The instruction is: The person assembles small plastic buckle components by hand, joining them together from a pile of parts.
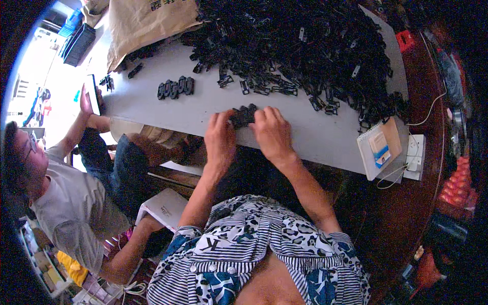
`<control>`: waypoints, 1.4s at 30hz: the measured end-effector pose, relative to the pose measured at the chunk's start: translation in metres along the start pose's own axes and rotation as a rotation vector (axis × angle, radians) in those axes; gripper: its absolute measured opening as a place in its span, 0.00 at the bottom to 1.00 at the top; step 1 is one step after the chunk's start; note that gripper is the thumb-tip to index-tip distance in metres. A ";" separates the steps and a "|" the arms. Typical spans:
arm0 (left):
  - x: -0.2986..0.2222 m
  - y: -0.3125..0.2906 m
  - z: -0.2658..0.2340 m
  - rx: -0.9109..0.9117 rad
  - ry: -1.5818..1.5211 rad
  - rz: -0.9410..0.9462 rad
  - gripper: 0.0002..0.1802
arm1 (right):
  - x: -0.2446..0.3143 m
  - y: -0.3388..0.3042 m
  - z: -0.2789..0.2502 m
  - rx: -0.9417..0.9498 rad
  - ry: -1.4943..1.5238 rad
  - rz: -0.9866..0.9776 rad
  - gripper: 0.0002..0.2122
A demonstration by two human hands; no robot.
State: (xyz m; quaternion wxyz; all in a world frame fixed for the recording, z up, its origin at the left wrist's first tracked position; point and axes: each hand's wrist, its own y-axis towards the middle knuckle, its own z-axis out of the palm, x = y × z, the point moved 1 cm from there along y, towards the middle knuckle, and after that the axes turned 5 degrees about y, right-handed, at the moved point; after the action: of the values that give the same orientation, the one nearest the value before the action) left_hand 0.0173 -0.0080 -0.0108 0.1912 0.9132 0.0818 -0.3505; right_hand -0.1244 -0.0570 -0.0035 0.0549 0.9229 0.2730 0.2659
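Near the front edge of the table, a short row of small black plastic parts (244,116) is pressed together between my two hands. My left hand (220,138) has its fingers closed on the row's left end. At the other end my right hand (273,133) pinches it, fingers bent. The exact kind of part cannot be made out. A similar row of black parts (176,88) stands on the table to the left. Beyond my hands spreads a large heap of loose black plastic pieces (305,46), some with small metal-looking bits.
A brown sack (147,28) lies at the back left of the grey table (203,109). At the right edge are a spiral notepad (378,147) and a white power strip (416,152) with cables. A seated person (76,203) at left holds a phone (93,95).
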 end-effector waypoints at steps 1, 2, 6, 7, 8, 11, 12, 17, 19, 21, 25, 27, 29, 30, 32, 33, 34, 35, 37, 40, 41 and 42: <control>0.007 0.004 -0.004 -0.008 0.006 -0.002 0.19 | 0.007 0.007 0.008 -0.005 0.021 -0.008 0.09; 0.013 0.008 -0.008 -0.025 -0.007 -0.049 0.20 | 0.013 0.013 0.016 -0.006 0.025 -0.015 0.09; 0.031 0.026 -0.021 -0.061 0.009 -0.095 0.21 | 0.027 0.033 0.036 -0.043 0.081 -0.009 0.12; 0.036 0.030 -0.022 -0.085 0.076 -0.032 0.22 | 0.028 0.037 0.040 -0.041 0.069 -0.021 0.12; 0.040 0.032 -0.023 -0.076 0.047 -0.039 0.23 | 0.029 0.040 0.042 -0.047 0.065 -0.031 0.12; 0.043 0.043 -0.025 -0.128 0.036 0.013 0.24 | 0.031 0.050 0.043 -0.038 0.018 -0.088 0.05; 0.045 0.047 -0.023 -0.131 0.037 0.016 0.24 | 0.030 0.053 0.044 -0.042 0.019 -0.091 0.05; 0.050 0.054 -0.019 -0.217 0.270 0.135 0.22 | 0.030 0.065 0.043 -0.045 0.018 -0.100 0.06; 0.051 0.054 -0.022 -0.248 0.269 0.129 0.21 | 0.024 0.067 0.046 -0.072 0.057 -0.111 0.06; 0.052 0.054 -0.024 -0.277 0.267 0.121 0.19 | 0.017 0.071 0.043 -0.097 0.094 -0.122 0.06; 0.043 0.050 -0.023 -0.309 0.307 0.084 0.20 | 0.000 0.086 0.033 -0.221 0.110 -0.087 0.06; 0.036 0.048 -0.018 -0.311 0.320 0.139 0.17 | -0.004 0.088 0.037 -0.172 0.072 -0.146 0.06; 0.028 0.047 -0.015 -0.313 0.313 0.173 0.16 | -0.008 0.086 0.041 -0.173 0.026 -0.149 0.06; 0.026 0.045 -0.014 -0.320 0.313 0.197 0.15 | -0.007 0.084 0.040 -0.167 -0.012 -0.162 0.05; 0.028 0.042 -0.007 -0.297 0.317 0.250 0.14 | -0.008 0.077 0.034 -0.195 -0.021 -0.173 0.05; 0.027 0.041 -0.003 -0.273 0.322 0.302 0.13 | -0.009 0.072 0.030 -0.221 -0.030 -0.183 0.04; 0.022 0.040 0.000 -0.220 0.314 0.338 0.16 | -0.012 0.067 0.029 -0.224 -0.038 -0.171 0.04; 0.020 0.042 0.004 -0.212 0.302 0.348 0.16 | -0.017 0.063 0.027 -0.214 -0.044 -0.164 0.03; 0.012 0.045 0.013 -0.227 0.558 0.480 0.19 | -0.023 0.053 0.019 -0.211 -0.063 -0.143 0.03; 0.018 0.051 0.022 -0.100 0.725 0.394 0.22 | -0.033 0.036 0.009 -0.117 -0.050 -0.216 0.05; 0.018 0.053 0.027 -0.057 0.820 0.339 0.23 | -0.037 0.028 0.000 -0.124 -0.073 -0.189 0.05; 0.013 0.054 0.021 -0.001 0.804 0.330 0.24 | -0.037 0.022 -0.009 -0.157 -0.036 -0.228 0.05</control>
State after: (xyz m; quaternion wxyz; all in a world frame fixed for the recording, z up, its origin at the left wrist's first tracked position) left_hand 0.0293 -0.0655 -0.0186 0.1982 0.9778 0.0028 0.0682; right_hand -0.1453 -0.0957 -0.0071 0.1615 0.8833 0.3536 0.2620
